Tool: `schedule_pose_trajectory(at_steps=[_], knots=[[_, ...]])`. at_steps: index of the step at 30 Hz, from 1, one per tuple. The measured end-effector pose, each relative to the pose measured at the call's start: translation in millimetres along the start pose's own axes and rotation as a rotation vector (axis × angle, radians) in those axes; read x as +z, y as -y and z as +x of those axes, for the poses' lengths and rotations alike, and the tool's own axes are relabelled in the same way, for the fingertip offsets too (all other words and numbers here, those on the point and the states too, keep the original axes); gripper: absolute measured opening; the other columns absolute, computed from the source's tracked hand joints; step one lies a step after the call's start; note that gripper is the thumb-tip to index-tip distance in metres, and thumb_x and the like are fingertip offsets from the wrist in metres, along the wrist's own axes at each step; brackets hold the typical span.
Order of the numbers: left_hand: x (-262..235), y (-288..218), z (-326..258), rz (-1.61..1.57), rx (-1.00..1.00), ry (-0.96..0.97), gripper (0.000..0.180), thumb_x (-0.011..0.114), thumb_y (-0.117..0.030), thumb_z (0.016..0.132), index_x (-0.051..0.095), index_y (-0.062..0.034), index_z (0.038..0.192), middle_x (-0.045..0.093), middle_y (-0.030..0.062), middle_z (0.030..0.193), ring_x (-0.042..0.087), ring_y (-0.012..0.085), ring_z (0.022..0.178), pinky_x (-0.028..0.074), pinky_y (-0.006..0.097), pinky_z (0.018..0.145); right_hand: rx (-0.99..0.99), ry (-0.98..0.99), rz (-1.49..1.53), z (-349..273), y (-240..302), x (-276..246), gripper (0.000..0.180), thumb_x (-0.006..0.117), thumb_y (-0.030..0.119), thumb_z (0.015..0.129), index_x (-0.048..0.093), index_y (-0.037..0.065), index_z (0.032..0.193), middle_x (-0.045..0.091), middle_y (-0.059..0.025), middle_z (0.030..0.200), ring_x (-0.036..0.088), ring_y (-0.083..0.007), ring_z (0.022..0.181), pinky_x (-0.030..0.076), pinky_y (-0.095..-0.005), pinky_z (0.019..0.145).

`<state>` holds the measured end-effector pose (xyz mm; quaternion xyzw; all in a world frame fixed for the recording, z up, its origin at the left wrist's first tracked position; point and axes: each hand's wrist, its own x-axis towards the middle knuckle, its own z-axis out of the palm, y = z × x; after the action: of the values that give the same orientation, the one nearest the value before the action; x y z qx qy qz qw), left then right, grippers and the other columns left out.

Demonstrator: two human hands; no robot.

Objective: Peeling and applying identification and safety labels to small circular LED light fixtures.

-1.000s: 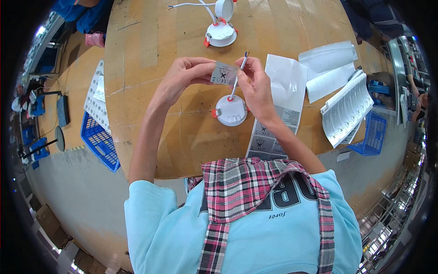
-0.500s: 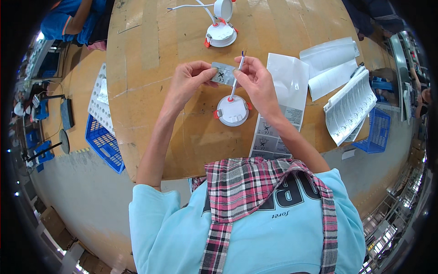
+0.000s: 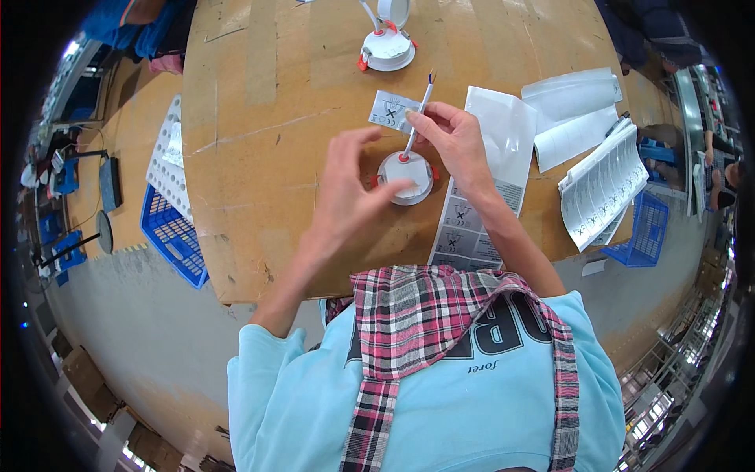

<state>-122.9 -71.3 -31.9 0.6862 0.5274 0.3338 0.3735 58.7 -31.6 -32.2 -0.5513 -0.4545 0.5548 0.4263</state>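
My right hand pinches a silver-grey printed label at its right end, where the label meets the white cable. Bare wire ends stick up from the cable's tip. The cable comes from a round white downlight, which lies back up on the table with red-tipped spring clips at its sides. Over the downlight's left side, my left hand is open and empty, its thumb and fingers spread and blurred. Whether the thumb touches the lamp, I cannot tell.
More white downlights lie at the far side of the brown table. Label sheets and curled backing papers cover the right side. Blue crates stand beyond both table edges. Another person's blue sleeve shows at far left.
My left hand has let go of the label and moved down toward the downlight, opening. My right hand keeps the label and cable, now slightly farther right. The view has shifted a little.
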Motion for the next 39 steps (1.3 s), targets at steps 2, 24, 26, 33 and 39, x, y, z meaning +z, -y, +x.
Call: schedule_pose_trajectory(at_steps=[2,24,26,33,39], knots=[[14.5,-5.5,-14.1,0.141,0.032,0.022,0.071,0.079,-0.028,0.068,0.049,0.0005,0.126,0.052,0.016,0.124,0.049,0.0295,0.115,0.04,0.041,0.096,0.014,0.012,-0.014,-0.6,0.7,-2.4,0.026,0.068,0.02,0.088,0.067,-0.006,0.089,0.064,-0.0033,0.071,0.054,-0.0047,0.061,0.045,-0.0204,0.053],[-2.4,3.2,-28.2,-1.211,-0.221,0.397,0.065,0.076,-0.027,0.075,0.049,-0.0074,0.13,0.049,0.0089,0.126,0.048,0.0259,0.117,0.037,0.046,0.107,-0.115,0.029,0.237,1.6,26.2,-19.5,0.057,0.038,0.049,0.101,0.065,0.0,0.113,0.065,-0.0081,0.1,0.059,-0.0139,0.093,0.048,-0.0304,0.086],[2.2,12.0,-35.2,-1.985,-0.36,0.406,0.078,0.08,-0.037,0.071,0.047,-0.0094,0.136,0.053,0.0121,0.123,0.05,0.0305,0.118,0.037,0.049,0.107,-0.051,0.073,0.341,1.3,25.4,-20.2,0.058,0.038,0.049,0.101,0.065,-0.001,0.112,0.066,-0.0089,0.099,0.06,-0.0148,0.091,0.049,-0.0307,0.087],[20.9,4.9,-47.2,-2.518,-0.005,0.483,0.049,0.05,-0.037,0.097,0.042,-0.0222,0.143,0.049,0.0095,0.128,0.045,0.0331,0.122,0.035,0.056,0.106,0.101,0.321,0.566,-17.5,31.3,-4.6,0.065,0.036,0.053,0.1,0.063,-0.005,0.112,0.067,-0.0126,0.099,0.063,-0.018,0.092,0.05,-0.0318,0.088],[29.4,10.4,-51.3,-2.545,-0.025,0.494,0.049,0.052,-0.038,0.096,0.043,-0.0228,0.142,0.047,0.0086,0.129,0.044,0.0336,0.126,0.035,0.054,0.107,0.075,0.351,0.545,-21.7,42.4,0.1,0.076,0.033,0.06,0.098,0.061,-0.009,0.114,0.067,-0.0165,0.101,0.064,-0.0188,0.092,0.051,-0.0318,0.086]])
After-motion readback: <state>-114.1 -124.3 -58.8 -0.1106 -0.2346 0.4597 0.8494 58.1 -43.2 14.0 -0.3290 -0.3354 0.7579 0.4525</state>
